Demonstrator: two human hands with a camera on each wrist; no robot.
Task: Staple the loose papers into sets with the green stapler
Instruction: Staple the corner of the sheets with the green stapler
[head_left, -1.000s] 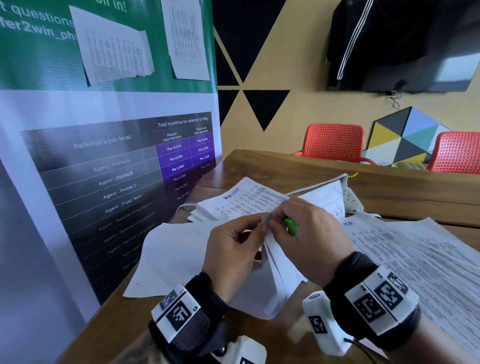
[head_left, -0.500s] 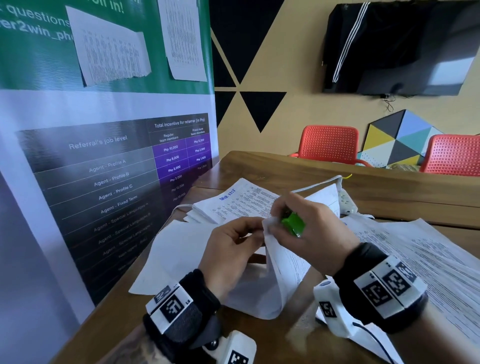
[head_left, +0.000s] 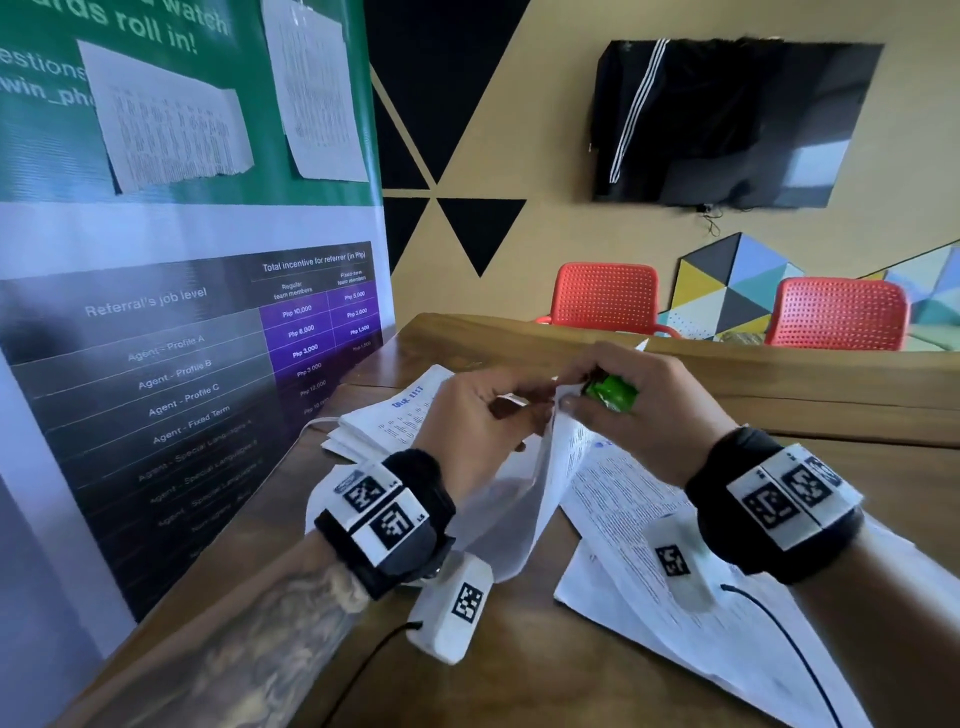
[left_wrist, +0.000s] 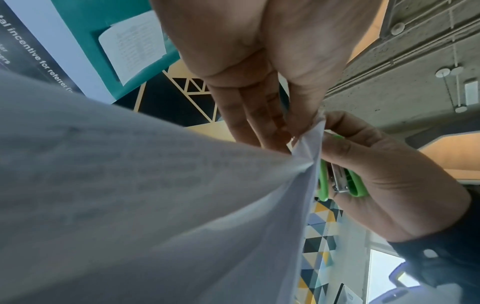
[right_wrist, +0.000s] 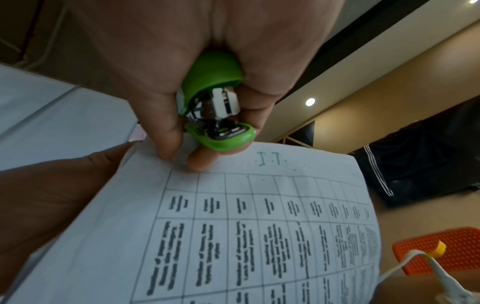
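Observation:
A small green stapler (head_left: 610, 392) lies in the palm of my right hand (head_left: 634, 410), whose fingers curl round it; its metal mouth (right_wrist: 221, 115) shows in the right wrist view. The same hand's thumb and fingertip (right_wrist: 200, 162) also pinch the top corner of a printed sheet (right_wrist: 259, 226). My left hand (head_left: 478, 421) pinches that same corner of the lifted papers (head_left: 535, 488) between thumb and fingers (left_wrist: 259, 123). The sheets hang down from the pinch toward the wooden table (head_left: 519, 670). The stapler (left_wrist: 340, 181) is beside the corner, not over it.
A stack of printed sheets (head_left: 395, 415) lies behind my left hand and more papers (head_left: 649, 587) spread to the right. A banner (head_left: 156, 338) stands along the table's left edge. Two red chairs (head_left: 608, 299) stand behind the table. A white cable (right_wrist: 426, 265) lies nearby.
Both hands have risen with the paper corner, and the sheets now hang higher off the table. More of the stapler shows in my right hand.

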